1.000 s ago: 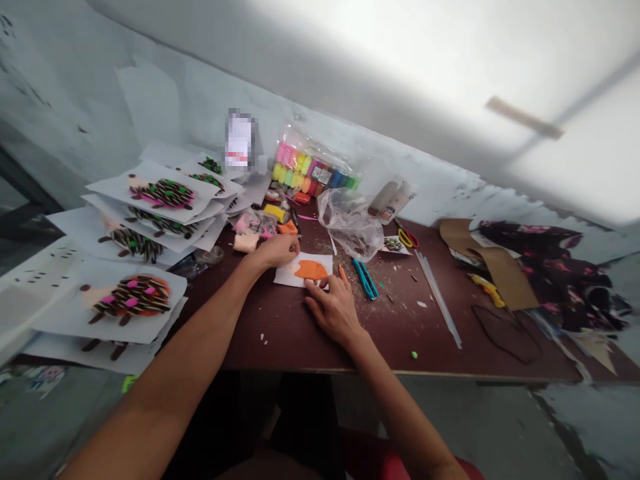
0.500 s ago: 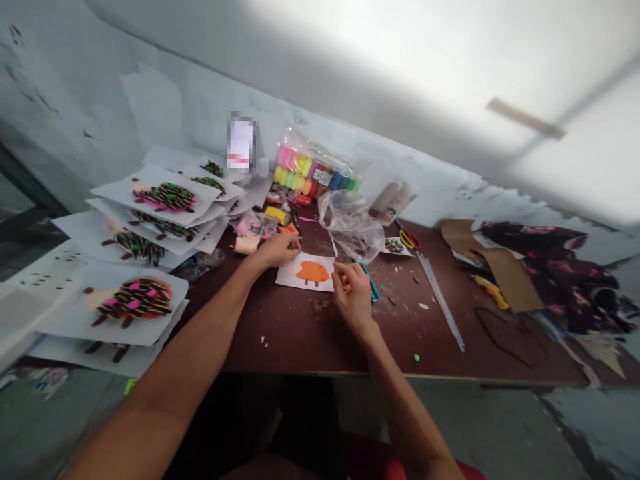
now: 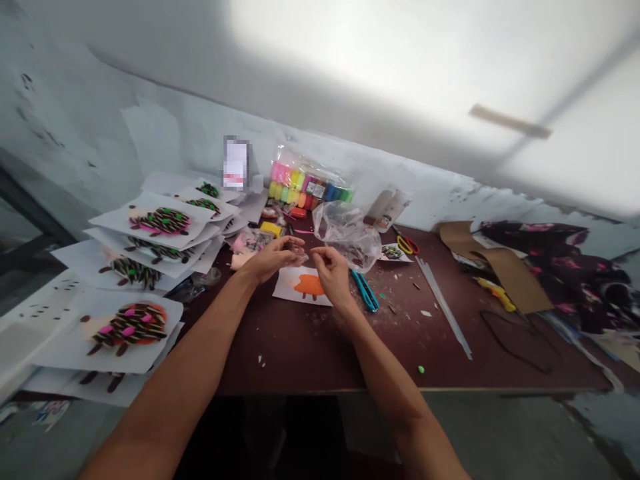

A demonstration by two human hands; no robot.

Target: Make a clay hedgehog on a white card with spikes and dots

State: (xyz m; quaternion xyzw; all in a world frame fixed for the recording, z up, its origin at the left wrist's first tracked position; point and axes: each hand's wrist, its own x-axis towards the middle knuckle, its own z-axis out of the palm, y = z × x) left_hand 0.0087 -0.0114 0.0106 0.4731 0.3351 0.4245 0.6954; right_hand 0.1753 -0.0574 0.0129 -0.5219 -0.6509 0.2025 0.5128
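Observation:
On the table in front of me lies a white paper card [image 3: 287,291] bearing an orange hedgehog shape [image 3: 309,285] with brown legs. Above its upper left edge is my left hand [image 3: 270,259], fingers curled round what looks like a small crumpled clear plastic wrapper [image 3: 299,255]. My right hand [image 3: 333,272] is over the card's right side, covering part of it, with thumb and fingers pinched together. Anything in that pinch is too small to make out. Pink clay in plastic [image 3: 249,241] sits just behind my left hand.
Finished hedgehog cards [image 3: 160,220] are piled at left. Behind are a pack of coloured clay [image 3: 310,187], a clear plastic bag [image 3: 345,233] and a bottle [image 3: 395,210]. A teal cutter [image 3: 365,291], scissors [image 3: 407,245], glue sticks [image 3: 445,308] and a yellow glue gun [image 3: 496,293] lie at right.
Both hands have lifted off the card and come closer together above it. The clear wrapper now shows at my left fingers. My right hand has shifted left, uncovering the teal cutter.

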